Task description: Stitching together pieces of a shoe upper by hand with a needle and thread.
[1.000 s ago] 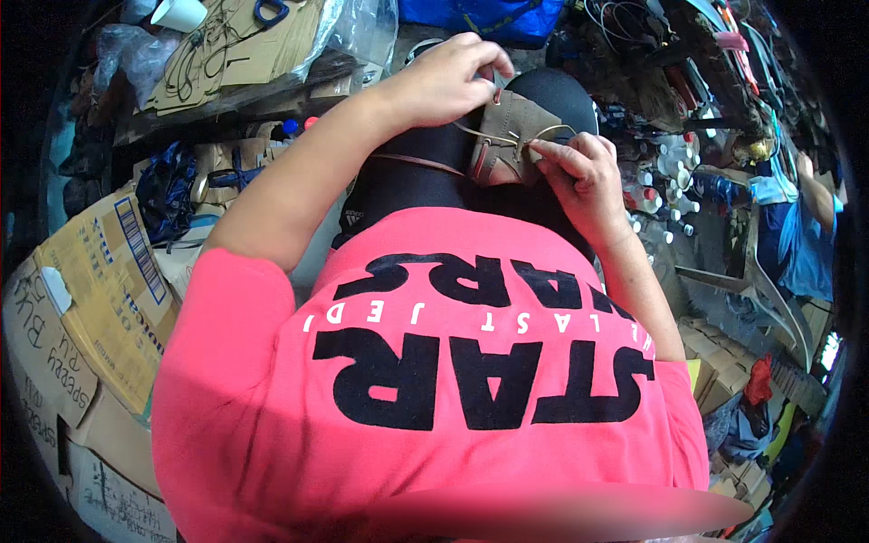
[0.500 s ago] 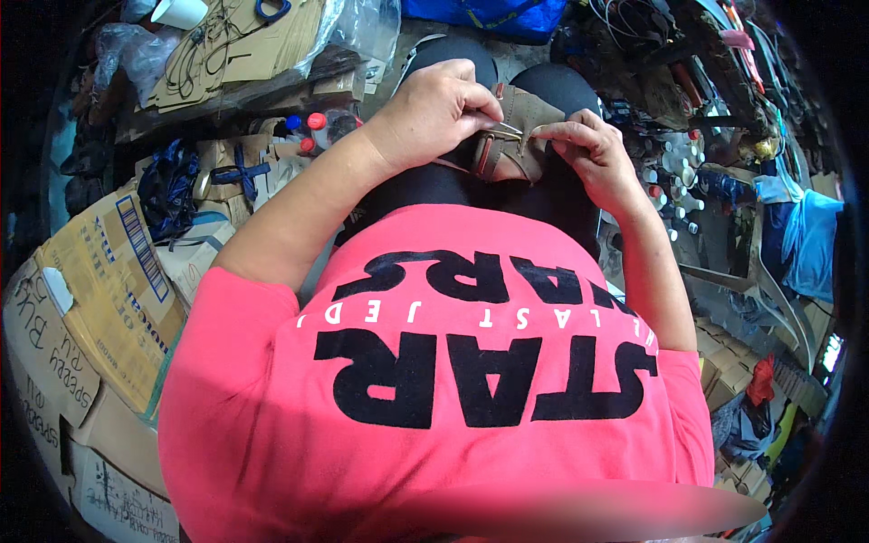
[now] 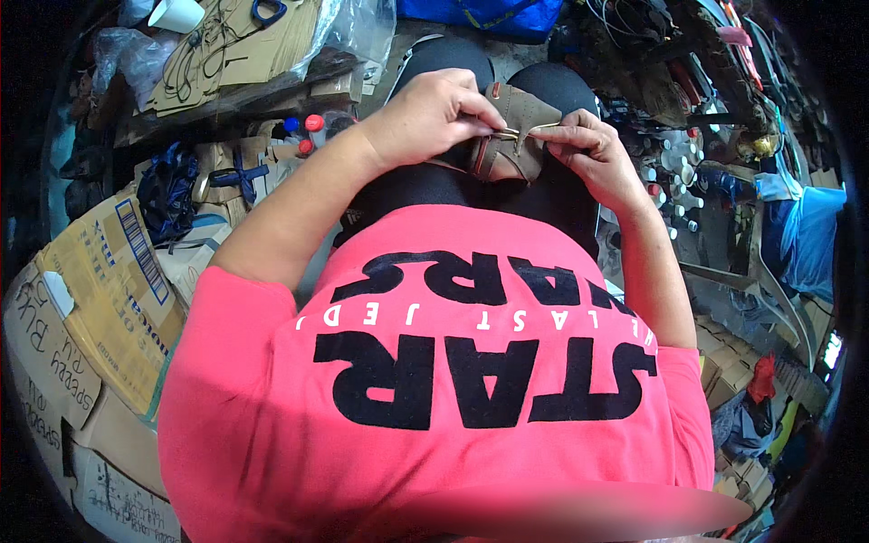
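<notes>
Shoe upper (image 3: 525, 105), matte brown and curved, carries thin tan lacing (image 3: 511, 135); left hand (image 3: 439, 110) and right hand (image 3: 595, 150) pinch strands, fingertips (image 3: 491, 117) nearly together.

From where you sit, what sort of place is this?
Probably a cluttered workshop, perhaps for shoes: I see what looks like a laced brown shoe part, a stack of flat brown sheets and capped bottles.

Pink short-sleeved T-shirt (image 3: 434, 312), 2 lines of bold black lettering (image 3: 489, 414), 1 white line (image 3: 520, 320) between; black legwear (image 3: 416, 192).
</notes>
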The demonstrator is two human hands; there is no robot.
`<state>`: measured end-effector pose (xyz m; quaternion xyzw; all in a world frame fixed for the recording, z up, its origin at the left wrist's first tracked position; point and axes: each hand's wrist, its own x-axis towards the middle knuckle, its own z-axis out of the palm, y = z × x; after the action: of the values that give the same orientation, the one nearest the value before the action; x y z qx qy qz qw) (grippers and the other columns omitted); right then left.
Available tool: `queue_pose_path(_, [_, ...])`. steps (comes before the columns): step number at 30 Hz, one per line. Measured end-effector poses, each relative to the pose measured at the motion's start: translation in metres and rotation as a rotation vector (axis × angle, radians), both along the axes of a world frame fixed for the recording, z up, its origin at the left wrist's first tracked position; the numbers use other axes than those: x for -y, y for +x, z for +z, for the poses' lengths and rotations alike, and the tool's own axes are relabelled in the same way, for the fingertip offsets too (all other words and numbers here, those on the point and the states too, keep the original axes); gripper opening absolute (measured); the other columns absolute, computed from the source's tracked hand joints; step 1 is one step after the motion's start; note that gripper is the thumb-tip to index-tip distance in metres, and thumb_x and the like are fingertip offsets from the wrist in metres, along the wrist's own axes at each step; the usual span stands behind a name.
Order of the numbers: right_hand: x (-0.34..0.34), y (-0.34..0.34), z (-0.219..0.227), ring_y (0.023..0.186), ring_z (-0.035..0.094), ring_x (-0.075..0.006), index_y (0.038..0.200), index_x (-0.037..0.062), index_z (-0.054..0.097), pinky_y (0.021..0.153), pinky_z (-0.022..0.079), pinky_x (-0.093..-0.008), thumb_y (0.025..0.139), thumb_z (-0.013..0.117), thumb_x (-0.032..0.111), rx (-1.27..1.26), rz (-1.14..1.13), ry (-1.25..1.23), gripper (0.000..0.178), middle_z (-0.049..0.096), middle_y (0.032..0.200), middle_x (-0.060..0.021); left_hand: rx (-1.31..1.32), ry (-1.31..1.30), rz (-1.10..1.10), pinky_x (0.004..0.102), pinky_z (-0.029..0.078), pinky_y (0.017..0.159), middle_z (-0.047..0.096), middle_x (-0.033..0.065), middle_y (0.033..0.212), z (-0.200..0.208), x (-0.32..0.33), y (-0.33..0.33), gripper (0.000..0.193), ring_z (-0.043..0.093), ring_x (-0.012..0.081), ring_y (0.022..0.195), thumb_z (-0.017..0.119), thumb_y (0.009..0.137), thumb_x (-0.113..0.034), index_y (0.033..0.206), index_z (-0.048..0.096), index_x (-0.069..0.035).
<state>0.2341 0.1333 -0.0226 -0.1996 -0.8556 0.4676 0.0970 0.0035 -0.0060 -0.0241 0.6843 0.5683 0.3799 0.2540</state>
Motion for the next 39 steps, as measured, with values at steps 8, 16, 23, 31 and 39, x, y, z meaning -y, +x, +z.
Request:
queue_pose_path(8, [0.000,-0.003,-0.008,0.073,0.057,-0.0120,0.104,0.0155,0.075,0.067,0.048,-0.0253,0.079,0.069,-0.001,-0.020,-0.029,-0.003,0.031,0.060,0.075,-0.0029,0.136,-0.153,-0.005,0.0270,0.043,0.067,0.054,0.0030,0.075,-0.007,-0.010,-0.006,0.019,0.053,0.0152,0.074,0.071,0.078,-0.001,0.093,0.076,-0.011])
queue_pose_path(16, [0.001,-0.004,-0.005,0.070,0.057,-0.0145,0.104,0.0175,0.075,0.067,0.047,-0.0276,0.078,0.071,0.002,-0.009,-0.029,0.086,0.030,0.062,0.074,-0.0037,0.181,-0.185,-0.057,0.0275,0.043,0.068,0.055,0.0034,0.074,-0.011,-0.016,-0.012,0.018,0.053,0.0146,0.074,0.070,0.078,-0.002,0.093,0.075,-0.010])
queue_pose_path(23, [0.002,-0.003,-0.006,0.072,0.058,-0.0180,0.103,0.0181,0.075,0.069,0.047,-0.0301,0.076,0.073,0.005,0.000,-0.009,0.208,0.030,0.063,0.074,-0.0046,0.188,-0.169,-0.047,0.0272,0.043,0.069,0.056,0.0023,0.074,-0.014,-0.009,-0.011,0.018,0.053,0.0142,0.075,0.070,0.079,-0.004,0.095,0.075,-0.011])
queue_pose_path(31, [0.003,-0.004,-0.008,0.070,0.056,-0.0145,0.104,0.0116,0.074,0.065,0.044,-0.0266,0.075,0.073,0.001,-0.072,0.011,0.202,0.031,0.061,0.074,-0.0036,0.091,-0.200,-0.001,0.0271,0.045,0.071,0.057,0.0030,0.075,-0.011,-0.015,-0.003,0.017,0.057,0.0154,0.078,0.073,0.078,-0.008,0.094,0.076,-0.012])
queue_pose_path(39, [0.013,-0.007,-0.013,0.071,0.058,-0.0158,0.099,0.0139,0.075,0.071,0.043,-0.0304,0.073,0.077,0.009,-0.077,-0.071,0.355,0.027,0.065,0.075,-0.0013,-0.073,0.063,0.110,0.0334,0.048,0.074,0.066,0.0042,0.077,-0.026,-0.010,0.001,0.013,0.060,0.0212,0.079,0.075,0.073,-0.011,0.086,0.074,-0.013])
